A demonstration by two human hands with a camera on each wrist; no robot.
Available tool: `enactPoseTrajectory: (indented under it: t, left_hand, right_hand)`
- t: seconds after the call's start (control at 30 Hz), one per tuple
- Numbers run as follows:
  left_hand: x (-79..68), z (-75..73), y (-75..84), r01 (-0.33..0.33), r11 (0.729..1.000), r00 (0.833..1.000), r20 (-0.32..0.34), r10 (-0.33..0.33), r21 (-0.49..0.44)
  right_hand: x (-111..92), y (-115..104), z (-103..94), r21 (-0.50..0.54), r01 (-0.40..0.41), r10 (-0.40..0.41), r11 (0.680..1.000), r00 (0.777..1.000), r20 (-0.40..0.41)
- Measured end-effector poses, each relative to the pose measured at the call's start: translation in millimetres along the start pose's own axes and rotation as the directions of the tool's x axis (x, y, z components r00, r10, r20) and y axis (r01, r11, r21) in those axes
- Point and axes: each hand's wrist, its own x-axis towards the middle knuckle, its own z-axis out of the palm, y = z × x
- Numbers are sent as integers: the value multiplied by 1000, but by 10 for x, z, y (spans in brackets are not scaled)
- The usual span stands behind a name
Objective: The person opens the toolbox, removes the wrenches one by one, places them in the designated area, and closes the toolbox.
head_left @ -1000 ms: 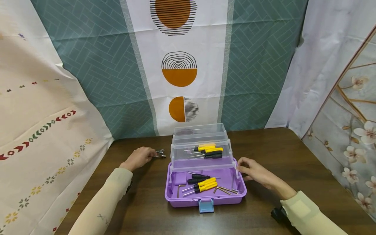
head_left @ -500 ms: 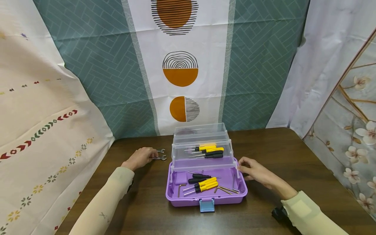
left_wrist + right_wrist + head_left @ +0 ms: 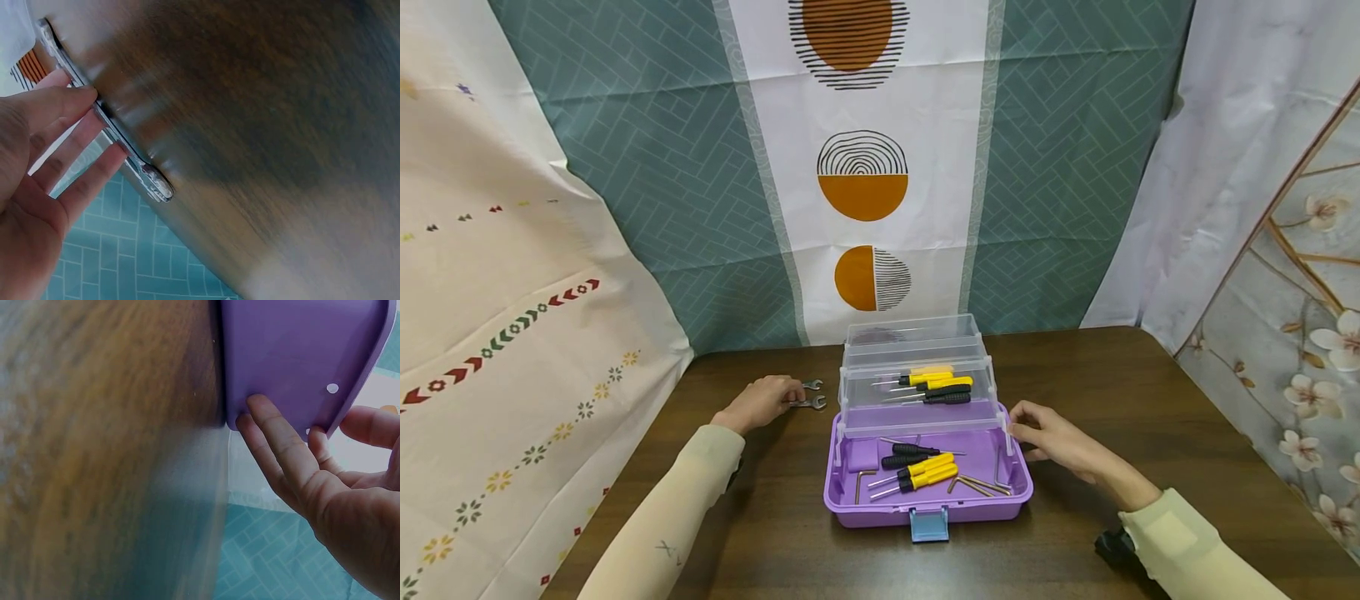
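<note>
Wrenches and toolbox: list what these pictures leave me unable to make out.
Head: the left hand covers the outer ends of the wrenches.
Head: tips of the yellow screwdrivers are too small to tell their shape.
Left wrist: one wrench mostly hides the other; any markings are too blurred to read.
Right wrist: the side wall hides what the toolbox contains; the top edge cuts it off.
</note>
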Motion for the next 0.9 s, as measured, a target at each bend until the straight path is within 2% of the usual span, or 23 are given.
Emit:
enactPoseTrajectory:
  t: [0.2, 0.43, 0.63, 0.9]
  left_hand:
    - [22, 13, 4, 30, 999, 999, 17, -29, -18]
    - [42, 19, 3, 28, 999, 999, 29, -28, -18]
    - [35, 13, 38, 61, 998, 997, 41, -60, -28]
    - [24, 9, 71, 75, 997, 996, 42, -75, -8]
  right_hand:
    - [-1, 5, -1, 3, 8, -8, 1000, 1000, 2]
    - [-1, 7, -1, -3, 8, -8, 1000, 1000, -1]
    - [5, 11, -3, 5, 7, -7, 1000, 1000, -2]
    - [14, 19, -1, 10, -3, 3, 1000, 1000, -9]
